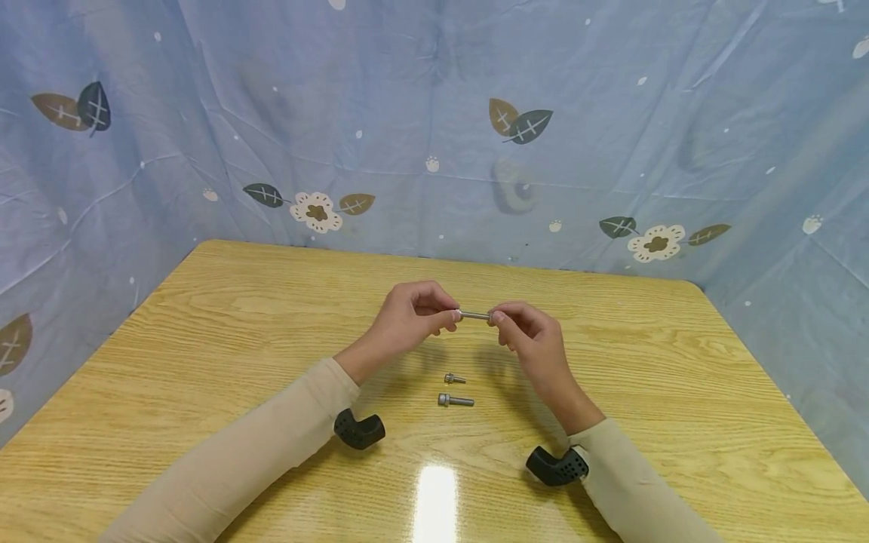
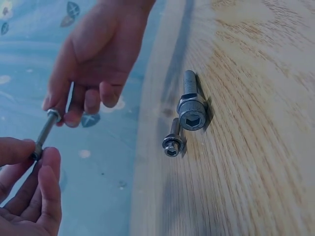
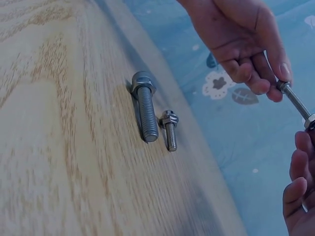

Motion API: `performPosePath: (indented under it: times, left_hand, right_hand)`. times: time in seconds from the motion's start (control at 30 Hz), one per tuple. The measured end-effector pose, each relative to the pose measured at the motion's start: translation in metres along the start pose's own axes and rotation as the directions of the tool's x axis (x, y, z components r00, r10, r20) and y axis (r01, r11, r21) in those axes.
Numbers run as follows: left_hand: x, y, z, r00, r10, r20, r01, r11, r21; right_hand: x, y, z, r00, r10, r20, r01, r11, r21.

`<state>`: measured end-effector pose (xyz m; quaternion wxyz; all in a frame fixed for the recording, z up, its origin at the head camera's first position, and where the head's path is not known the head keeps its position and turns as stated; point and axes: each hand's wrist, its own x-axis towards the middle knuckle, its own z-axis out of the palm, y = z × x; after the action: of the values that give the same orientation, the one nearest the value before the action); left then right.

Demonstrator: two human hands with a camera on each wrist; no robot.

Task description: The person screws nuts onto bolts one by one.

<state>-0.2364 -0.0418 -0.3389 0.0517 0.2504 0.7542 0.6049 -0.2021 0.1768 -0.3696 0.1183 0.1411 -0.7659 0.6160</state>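
A slim metal bolt (image 1: 474, 315) is held level above the table between both hands. My left hand (image 1: 407, 317) pinches its head end between thumb and fingertips. At the opposite end, my right hand (image 1: 543, 347) pinches a hex nut (image 2: 54, 114) on the bolt; how far it is threaded on, I cannot tell. Below the hands, two more bolts lie on the table with their heads to the left: a small bolt (image 1: 455, 378) and, nearer me, a thicker socket-head bolt (image 1: 456, 400). A nut (image 3: 147, 87) sits close against the thicker bolt's head.
The wood-grain table (image 1: 237, 324) reaches back to a blue patterned curtain (image 1: 407, 151), which also hangs along both sides. Black perforated mounts (image 1: 360, 430) are worn at both wrists, low over the table. Light glares off the table's front middle.
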Motion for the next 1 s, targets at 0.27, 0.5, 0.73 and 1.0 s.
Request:
performPosePath:
  times: [0.27,0.5,0.73,1.0]
  left_hand:
    - [-0.0005,0.0015,0.0,1.0,-0.017,-0.024,0.017,1.0,-0.004]
    - [0.0,0.0013,-0.0008,0.999,-0.033,-0.018,0.033,0.999,-0.023]
    - [0.0,0.001,-0.0011,1.0,-0.027,-0.002,0.027,0.999,-0.033]
    - [-0.0004,0.0011,-0.0015,1.0,-0.021,-0.005,0.021,1.0,-0.021]
  right_hand:
    - [-0.0003,-0.0009,0.0003,1.0,0.003,0.002,-0.003,1.0,-0.009]
    - [-0.0014,-0.0008,-0.0007,0.999,-0.043,0.009,0.043,0.999,-0.029]
    - [-0.0011,0.0012,-0.0008,0.999,-0.045,0.006,0.045,0.999,-0.015]
    - [-0.0005,0.0004,-0.0001,1.0,-0.016,0.012,0.017,1.0,-0.014]
